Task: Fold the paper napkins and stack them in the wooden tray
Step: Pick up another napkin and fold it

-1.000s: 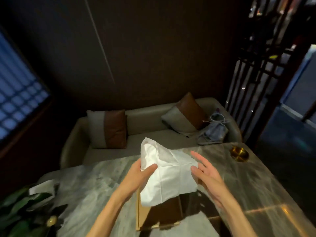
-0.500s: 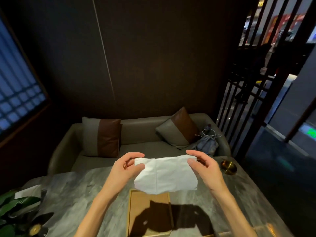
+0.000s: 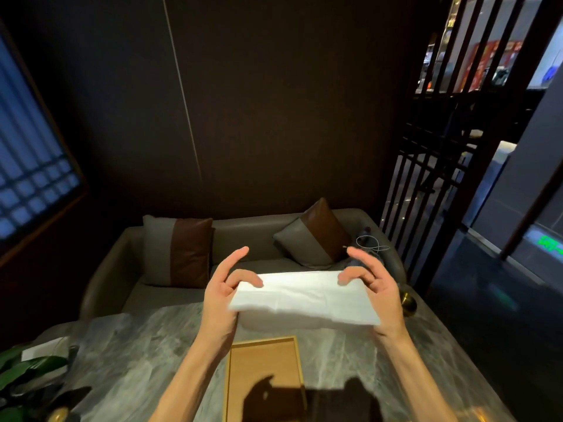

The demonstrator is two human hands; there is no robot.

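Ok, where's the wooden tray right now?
The wooden tray lies on the marble table, bottom centre of the head view, below the napkin and between the forearms.

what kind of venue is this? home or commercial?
Probably commercial: a restaurant or lounge booth. A marble-look table faces a padded sofa with matching cushions, and a slatted screen opens onto a lit corridor with shopfronts.
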